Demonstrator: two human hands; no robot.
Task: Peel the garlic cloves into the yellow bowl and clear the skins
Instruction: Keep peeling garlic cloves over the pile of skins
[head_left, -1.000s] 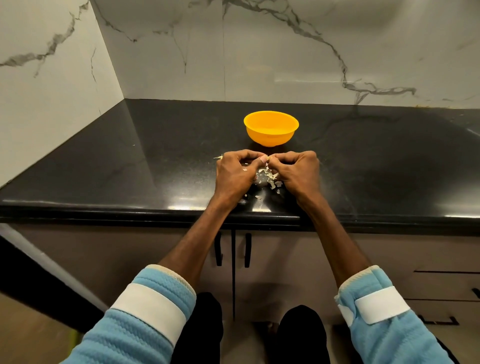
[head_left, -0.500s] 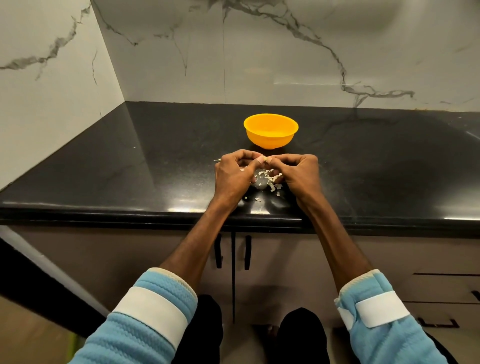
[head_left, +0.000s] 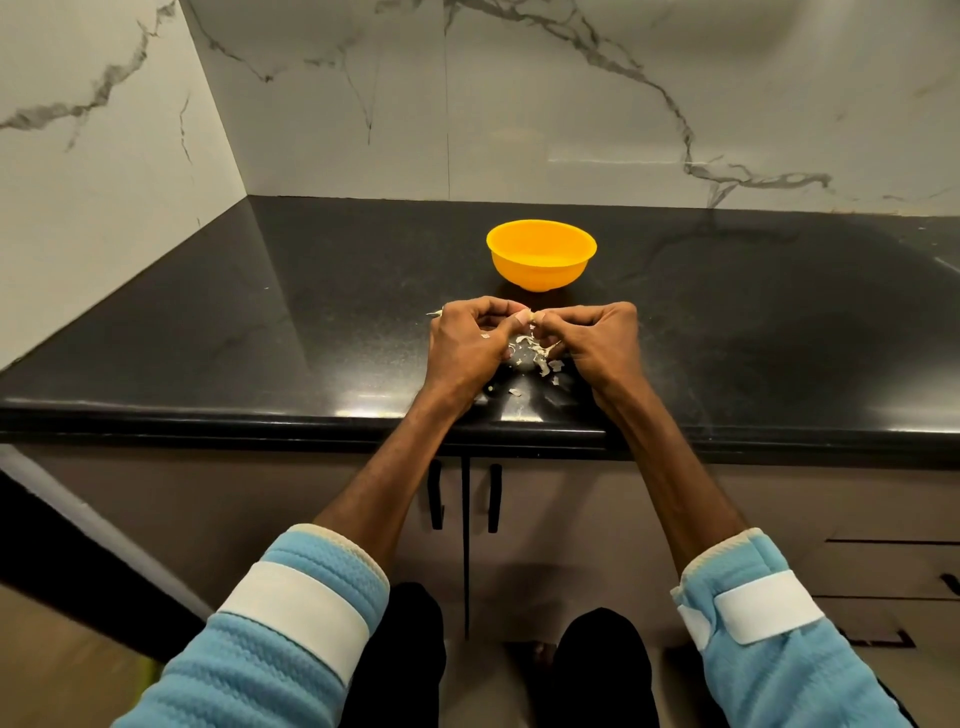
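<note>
A: What has changed over the last second?

B: Very little; the left hand and the right hand have stayed knuckle to knuckle near the front of the black countertop, just above the heap of skins; only the fingertips seem to have worked a shade, and the view has dipped slightly.

A: And their grip?

B: Both are closed tight; the fingers of each curl inward, and the thumb and forefinger tips meet round the garlic clove, a small pale thing almost wholly hidden between them; a wisp of skin hangs from it toward the heap.

A: Where does the yellow bowl stand?

B: The yellow bowl sits upright behind the hands, near them but not touching; whether any peeled cloves lie inside cannot be told from here.

A: So what does the stillness mean for the task?

B: Judging by it, the person is mid-peel on this one clove; the skin seems to come off in shreds, not in one piece, so the heap grows while the bowl gains nothing yet; one stray scrap lies just beyond the left hand's knuckles, apart from the rest.

A: What remains?

B: Likely the last skin must come off and the clove go forward into the bowl; then the skins, stray scrap included, must be gathered and cleared; none of that clearing has begun.
</note>
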